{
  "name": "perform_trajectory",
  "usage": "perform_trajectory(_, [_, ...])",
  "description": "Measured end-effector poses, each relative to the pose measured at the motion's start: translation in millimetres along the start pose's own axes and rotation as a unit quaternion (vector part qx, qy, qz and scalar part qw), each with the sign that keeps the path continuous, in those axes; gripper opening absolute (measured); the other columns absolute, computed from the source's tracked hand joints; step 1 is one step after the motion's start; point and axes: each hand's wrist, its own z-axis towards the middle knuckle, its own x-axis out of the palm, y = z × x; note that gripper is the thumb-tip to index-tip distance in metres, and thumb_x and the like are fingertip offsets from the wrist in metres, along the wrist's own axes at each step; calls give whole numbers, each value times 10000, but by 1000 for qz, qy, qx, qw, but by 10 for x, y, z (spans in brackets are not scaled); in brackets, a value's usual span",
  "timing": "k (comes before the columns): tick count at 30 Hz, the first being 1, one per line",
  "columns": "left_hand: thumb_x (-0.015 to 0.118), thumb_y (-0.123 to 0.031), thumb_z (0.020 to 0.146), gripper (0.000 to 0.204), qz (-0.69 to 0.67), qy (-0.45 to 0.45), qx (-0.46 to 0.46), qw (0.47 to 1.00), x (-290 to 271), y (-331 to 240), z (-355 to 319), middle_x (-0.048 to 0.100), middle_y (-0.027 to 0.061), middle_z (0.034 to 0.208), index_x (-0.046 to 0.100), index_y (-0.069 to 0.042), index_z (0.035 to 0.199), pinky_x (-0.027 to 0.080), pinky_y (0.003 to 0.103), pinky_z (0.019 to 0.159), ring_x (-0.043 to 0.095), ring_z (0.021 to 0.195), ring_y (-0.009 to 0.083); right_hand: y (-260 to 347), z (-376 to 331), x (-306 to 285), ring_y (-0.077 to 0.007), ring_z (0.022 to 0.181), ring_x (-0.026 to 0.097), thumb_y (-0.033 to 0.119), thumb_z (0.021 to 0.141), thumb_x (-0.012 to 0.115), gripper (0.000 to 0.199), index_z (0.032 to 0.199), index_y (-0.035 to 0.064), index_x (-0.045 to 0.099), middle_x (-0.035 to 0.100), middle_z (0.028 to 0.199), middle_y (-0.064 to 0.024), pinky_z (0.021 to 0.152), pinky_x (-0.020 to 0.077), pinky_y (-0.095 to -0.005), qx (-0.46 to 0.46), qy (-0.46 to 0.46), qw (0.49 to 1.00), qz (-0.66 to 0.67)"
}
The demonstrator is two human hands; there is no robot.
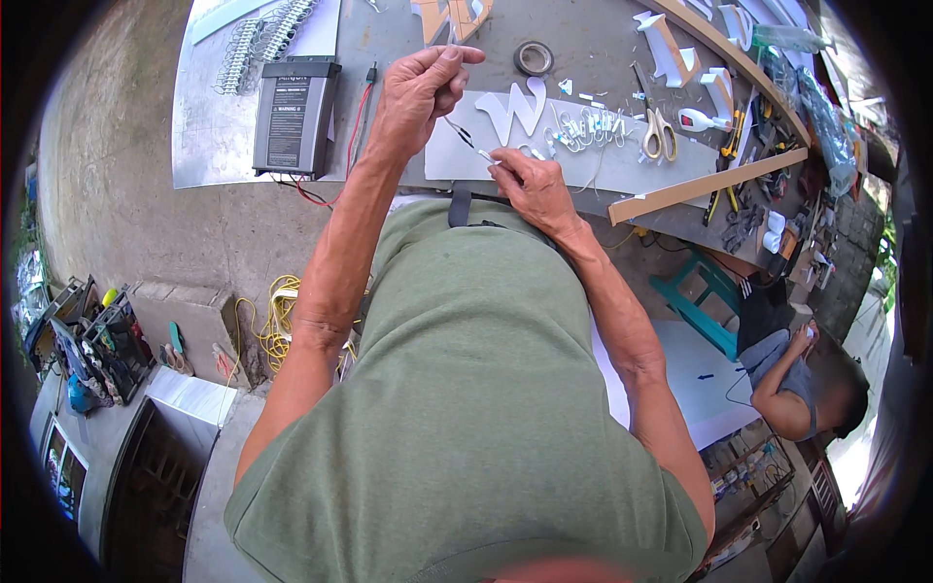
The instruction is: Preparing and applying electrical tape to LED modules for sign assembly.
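Observation:
My left hand [424, 95] is raised over the workbench, its fingers curled in a pinch. A thin wire [464, 134] with black sections runs from beneath it toward my right hand [535, 192]. My right thumb and forefinger are closed on the wire's other end, by a small white piece [485, 155]. What lies inside the left fingers is mostly hidden. Just beyond the right hand, a white W-shaped letter [512, 114] rests on a pale sheet [443, 165]. Beside the letter lies a bunch of small white modules on wires [588, 129].
A grey power supply [296, 121] with red and black leads stands at left. A tape roll [533, 58], scissors [659, 136] and a brown strip [709, 187] lie on the bench. Another person [792, 364] sits at right by a green stool [695, 306].

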Motion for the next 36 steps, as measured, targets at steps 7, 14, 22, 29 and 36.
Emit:
perform_trajectory(7, [481,-244,1055,330,-85,82,-58,991,147,-216,-114,326,-69,551,631,19,923,183,247,447,240,463,46,51,194,-494,-216,767,741,357,1041,570,426,1133,-52,648,740,911,-153,700,588,-314,228,-55,914,332])
perform_trajectory(14, [527,-211,1009,307,-98,136,-88,982,288,-282,-208,339,-61,521,649,7,830,188,262,445,249,450,54,330,636,-915,-205,823,740,298,994,650,363,1224,16,651,742,988,-150,740,602,-319,203,-162,946,194])
perform_trajectory(22, [562,-231,981,324,-28,175,-136,975,357,-477,-268,356,-62,510,672,7,789,179,262,431,256,444,48,695,847,-1277,-225,956,682,45,849,735,389,1219,161,703,684,1178,-68,783,580,-326,-274,-76,953,-103])
perform_trajectory(29, [636,-292,973,302,163,123,-61,977,477,-405,-229,484,-35,577,739,-12,929,288,253,454,396,496,57,632,812,-1315,-231,824,630,71,825,756,111,924,75,706,648,851,-45,692,535,-357,-267,-28,955,-128])
perform_trajectory(36, [780,-151,867,151,413,70,192,888,624,-345,-257,710,94,761,793,-79,999,476,312,557,618,608,156,661,636,-1273,-247,784,622,97,828,768,111,878,42,686,631,828,-65,680,522,-373,-237,-72,956,-156])
